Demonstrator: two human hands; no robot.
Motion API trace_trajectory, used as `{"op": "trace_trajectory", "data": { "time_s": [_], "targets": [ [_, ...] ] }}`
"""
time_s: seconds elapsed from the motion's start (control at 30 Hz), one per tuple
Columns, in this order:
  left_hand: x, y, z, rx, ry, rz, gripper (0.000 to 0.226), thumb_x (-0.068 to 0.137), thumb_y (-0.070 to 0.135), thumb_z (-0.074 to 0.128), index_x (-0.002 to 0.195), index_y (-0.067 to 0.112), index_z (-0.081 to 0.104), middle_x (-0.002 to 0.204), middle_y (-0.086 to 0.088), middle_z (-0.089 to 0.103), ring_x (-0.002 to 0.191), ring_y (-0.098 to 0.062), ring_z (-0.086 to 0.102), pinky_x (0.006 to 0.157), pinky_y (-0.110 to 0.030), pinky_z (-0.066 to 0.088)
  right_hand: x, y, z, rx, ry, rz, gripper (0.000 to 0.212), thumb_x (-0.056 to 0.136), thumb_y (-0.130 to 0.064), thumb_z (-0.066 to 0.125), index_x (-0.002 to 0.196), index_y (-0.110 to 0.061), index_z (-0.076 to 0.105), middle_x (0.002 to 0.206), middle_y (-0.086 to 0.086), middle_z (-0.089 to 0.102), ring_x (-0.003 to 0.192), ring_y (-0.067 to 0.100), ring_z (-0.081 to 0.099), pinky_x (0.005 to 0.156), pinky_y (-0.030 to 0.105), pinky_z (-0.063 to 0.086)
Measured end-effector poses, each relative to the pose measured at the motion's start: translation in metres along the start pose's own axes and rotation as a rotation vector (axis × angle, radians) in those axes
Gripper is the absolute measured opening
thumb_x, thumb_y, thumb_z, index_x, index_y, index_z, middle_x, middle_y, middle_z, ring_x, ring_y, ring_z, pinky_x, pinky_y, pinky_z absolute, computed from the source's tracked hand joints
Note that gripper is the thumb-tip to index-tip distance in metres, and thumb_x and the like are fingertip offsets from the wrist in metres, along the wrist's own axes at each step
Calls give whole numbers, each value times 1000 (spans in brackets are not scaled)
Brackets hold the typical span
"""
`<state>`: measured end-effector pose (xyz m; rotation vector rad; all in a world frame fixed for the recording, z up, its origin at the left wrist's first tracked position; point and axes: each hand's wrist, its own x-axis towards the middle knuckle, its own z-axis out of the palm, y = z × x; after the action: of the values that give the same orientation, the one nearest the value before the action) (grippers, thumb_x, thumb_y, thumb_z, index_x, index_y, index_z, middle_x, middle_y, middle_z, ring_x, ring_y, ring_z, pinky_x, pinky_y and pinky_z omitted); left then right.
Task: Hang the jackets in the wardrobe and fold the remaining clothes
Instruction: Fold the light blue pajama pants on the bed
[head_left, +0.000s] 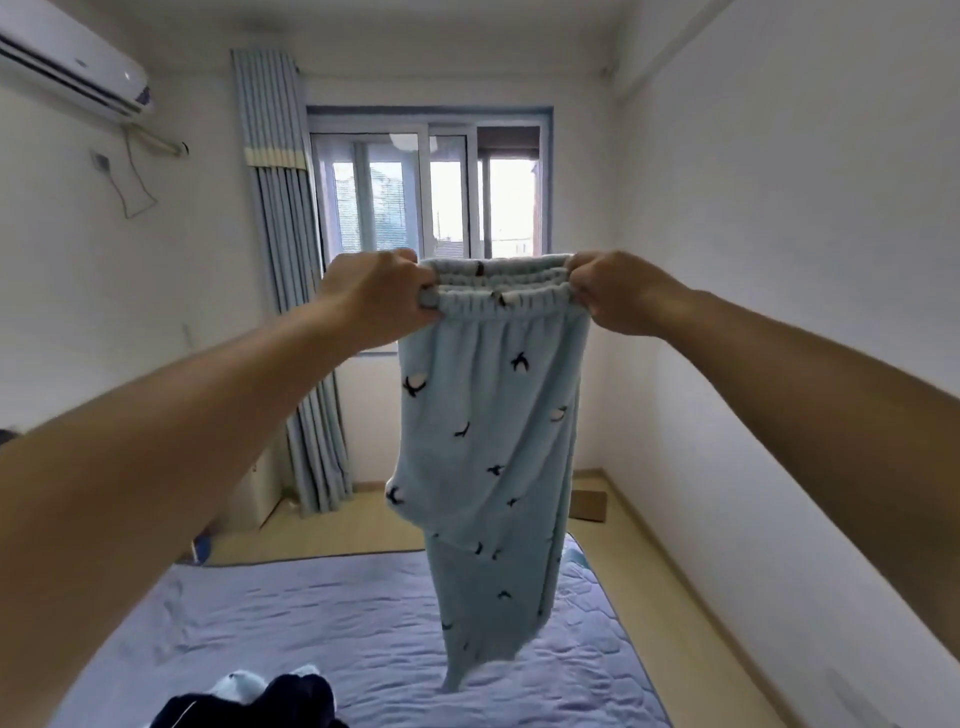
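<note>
Two hands raised at arm's length, each gripping one end of an elastic waistband. Left hand (376, 299): fingers curled round the waistband's left end. Right hand (618, 293): fingers curled round the right end. Item held: light blue fleece pajama pants (488, 441), small dark bird print, legs hanging together, hem just above the bed (311, 623). Bed: pale lavender quilted cover. Dark navy garment (254, 701), heaped at the bed's near edge. Backdrop: window (431, 192), striped blue curtain (291, 260), wall air conditioner (72, 73).
</note>
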<state>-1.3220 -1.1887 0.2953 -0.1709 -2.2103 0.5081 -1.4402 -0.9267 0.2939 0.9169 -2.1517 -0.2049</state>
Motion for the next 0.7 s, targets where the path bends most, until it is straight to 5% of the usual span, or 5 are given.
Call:
{"op": "trace_trajectory", "data": {
  "time_s": [0.27,0.37,0.43,0.57,0.7],
  "targets": [
    [-139,70,65,-109,-87,306,37,75,56,70,80,20,67,77,2,59,49,-16,59,42,-22,34,-142,-78,77,266,-350,13,30,98,-18,44,119,-8,62,125,9,57,114,25,52,95,34,42],
    [-219,115,88,-204,-184,337,36,55,44,85,61,19,60,65,0,55,40,-20,55,35,-21,35,-222,-119,113,299,-453,-76,25,94,-14,48,110,-11,67,116,5,62,109,21,56,94,33,46],
    [-277,149,96,-247,-283,367,37,49,40,86,56,21,55,62,1,54,38,-19,54,34,-20,33,-279,-148,137,317,-441,-220,15,85,-6,56,85,-14,70,95,2,64,92,18,63,79,30,54],
    [-382,206,75,-376,-459,403,39,49,47,84,55,23,54,60,6,53,36,-16,52,33,-19,33,-392,-202,158,496,-538,-317,40,87,-16,28,76,-12,65,94,3,60,82,25,66,67,38,57],
    [-460,253,10,-575,-661,314,33,61,58,58,62,25,53,63,11,52,41,-10,52,35,-15,29,-473,-236,110,833,-697,-183,15,86,-13,56,79,-13,70,99,0,66,85,23,64,75,36,54]
  ]
}}
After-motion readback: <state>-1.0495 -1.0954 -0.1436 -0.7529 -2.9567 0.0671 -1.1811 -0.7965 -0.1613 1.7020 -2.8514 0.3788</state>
